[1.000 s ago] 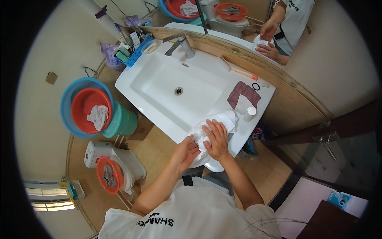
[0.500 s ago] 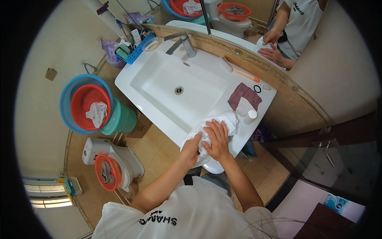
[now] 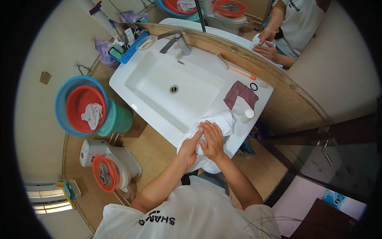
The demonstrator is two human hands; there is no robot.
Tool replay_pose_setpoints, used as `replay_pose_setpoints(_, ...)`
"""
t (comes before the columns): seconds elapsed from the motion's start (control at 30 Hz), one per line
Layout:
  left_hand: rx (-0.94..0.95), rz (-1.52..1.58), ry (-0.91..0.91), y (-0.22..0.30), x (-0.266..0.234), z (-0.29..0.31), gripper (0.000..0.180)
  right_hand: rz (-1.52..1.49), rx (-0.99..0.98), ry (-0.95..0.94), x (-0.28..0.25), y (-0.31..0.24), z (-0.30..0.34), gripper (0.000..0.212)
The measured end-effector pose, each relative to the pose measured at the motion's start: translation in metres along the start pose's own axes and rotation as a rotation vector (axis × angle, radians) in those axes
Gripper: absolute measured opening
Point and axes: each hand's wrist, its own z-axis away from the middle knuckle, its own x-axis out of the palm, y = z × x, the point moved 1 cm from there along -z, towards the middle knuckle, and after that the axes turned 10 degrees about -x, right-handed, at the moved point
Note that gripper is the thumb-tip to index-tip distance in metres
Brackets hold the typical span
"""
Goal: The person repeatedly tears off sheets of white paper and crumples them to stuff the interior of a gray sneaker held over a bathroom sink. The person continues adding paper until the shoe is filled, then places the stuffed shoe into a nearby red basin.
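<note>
A crumpled white cloth [image 3: 221, 120] lies over the near right rim of the white washbasin [image 3: 155, 135], part of it spilling toward me. My left hand [image 3: 188, 151] is closed on its near left part, thumb on top and the other fingers mostly hidden. On top of the cloth rests my right hand [image 3: 213, 144], its fingers stretched out close together beside the left thumb. Just beyond the cloth are a white-capped bottle [image 3: 247, 116], a folded mauve cloth [image 3: 241, 94] and a white piece [image 3: 241, 106] lying on it.
A grey tap [image 3: 181, 43] stands at the back, near a blue basket [image 3: 134, 48] of toiletries. An orange-handled brush [image 3: 242, 73] lies along the back edge. Leftward are a blue basin [image 3: 60, 93], a red basin [image 3: 74, 103], a green bucket [image 3: 119, 119] and a toilet [image 3: 129, 159].
My right hand has turned, and its fingers have come closer together and nearer to my left thumb. The whole view has shifted slightly; both hands stay on the white cloth.
</note>
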Motion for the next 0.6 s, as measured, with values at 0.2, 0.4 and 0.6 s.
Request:
replay_pose_setpoints(0.2, -0.043, 0.024, -0.086, 0.0, -0.006, -0.004, 0.051, 0.007, -0.034, -0.066, -0.008, 0.009, 0.001, 0.046)
replay_pose_setpoints(0.4, 0.044, 0.072, -0.074, -0.005, -0.004, -0.004, 0.039, 0.128, -0.003, -0.04, -0.015, 0.016, -0.004, 0.045)
replay_pose_setpoints(0.6, 0.089, 0.05, -0.018, -0.007, -0.002, -0.01, 0.039, 0.033, 0.036, -0.044, -0.012, 0.025, 0.0, 0.042)
